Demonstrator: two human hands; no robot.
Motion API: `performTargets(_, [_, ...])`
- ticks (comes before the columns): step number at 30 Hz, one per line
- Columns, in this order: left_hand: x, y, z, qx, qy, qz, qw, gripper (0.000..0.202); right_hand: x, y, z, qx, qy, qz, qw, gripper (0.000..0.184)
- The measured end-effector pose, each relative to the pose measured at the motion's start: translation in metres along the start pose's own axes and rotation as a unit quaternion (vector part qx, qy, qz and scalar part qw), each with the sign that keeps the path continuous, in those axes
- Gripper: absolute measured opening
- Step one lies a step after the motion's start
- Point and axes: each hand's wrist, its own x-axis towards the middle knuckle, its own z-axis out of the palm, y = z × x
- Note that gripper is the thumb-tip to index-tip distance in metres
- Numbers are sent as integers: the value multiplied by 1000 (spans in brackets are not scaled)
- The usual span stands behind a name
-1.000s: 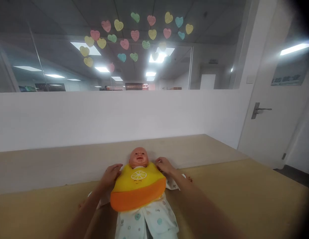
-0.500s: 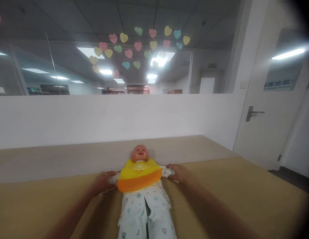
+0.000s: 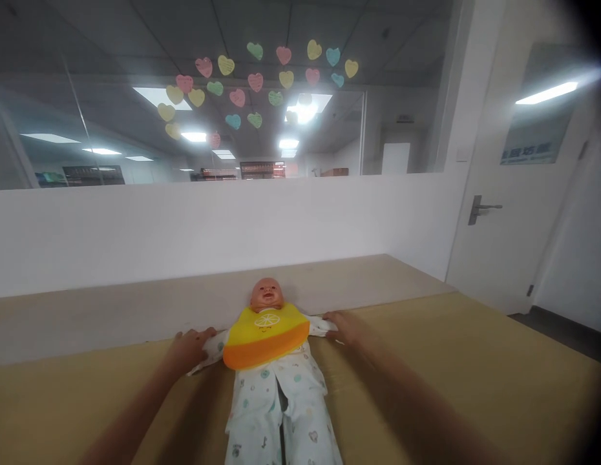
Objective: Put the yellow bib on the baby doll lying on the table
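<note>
A baby doll (image 3: 267, 294) lies on its back, its head toward the wall, in a white printed outfit (image 3: 259, 413). A silicone bib (image 3: 266, 332), yellow with an orange pocket and a white citrus slice, covers its chest. On the left, my left hand (image 3: 188, 352) is closed round the end of one sleeve (image 3: 214, 349), which is stretched outward. My right hand (image 3: 343, 329) has its fingers round the opposite sleeve (image 3: 318, 326) near the cuff. The doll's own hands cannot be seen.
The doll lies on a wooden-toned table (image 3: 417, 349) with a greyish strip (image 3: 111, 316) along its back. Behind stands a white low wall (image 3: 194, 226) with a window bearing several heart-shaped notes (image 3: 255, 82). A door (image 3: 494, 252) is at the right.
My left hand has shifted outward to the left, and the sleeve in it lies straighter. My right hand keeps its place at the other sleeve. The view has turned slightly.
</note>
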Motion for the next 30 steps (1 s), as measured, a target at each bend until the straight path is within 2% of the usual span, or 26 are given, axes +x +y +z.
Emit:
performTargets(3, [-8, 14, 13, -9, 100, 16, 995, 64, -9, -12, 10, -21, 73, -50, 996, 45])
performTargets(5, [-15, 26, 21, -26, 170, 59, 983, 58, -13, -22, 18, -31, 124, -62, 990, 52])
performTargets(7, [-22, 38, 26, -52, 216, 100, 970, 50, -14, -33, 25, -38, 161, -65, 984, 60])
performTargets(11, [-31, 56, 26, -127, 289, 113, 942, 43, -14, -55, 27, -33, 172, -135, 975, 60])
performTargets(13, [-32, 62, 21, -173, 300, 100, 933, 41, -15, -65, 23, -24, 169, -167, 971, 57])
performTargets(15, [-33, 67, 14, -221, 294, 95, 925, 38, -15, -70, 19, -9, 174, -166, 971, 52])
performTargets(20, [-37, 76, 4, -262, 260, 117, 922, 35, -20, -61, 12, 24, 168, -144, 975, 45])
performTargets(23, [-41, 76, 10, -259, 257, 120, 923, 35, -25, -54, 16, 24, 142, -162, 976, 40])
performTargets(30, [-46, 72, 33, -213, 319, 133, 914, 38, -34, -57, 23, 42, 137, -157, 977, 36])
